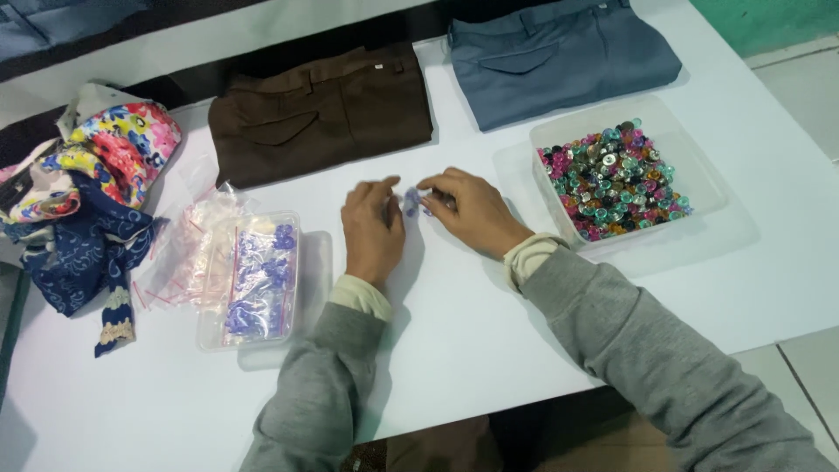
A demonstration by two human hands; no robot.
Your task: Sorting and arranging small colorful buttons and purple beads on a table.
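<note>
"What are the fingers doing?"

"Both hands pinch one small bag of purple buttons. The left hand holds one side and the right hand holds the other, low over the white worktop."

"Are some bags done?"

"Yes, it looks so. The small tub by the left hand has many filled bags in it. Empty bags lie in a heap beside it."

"Is much left?"

"Likely lots. The big tub on the right is full of loose buttons."
</note>
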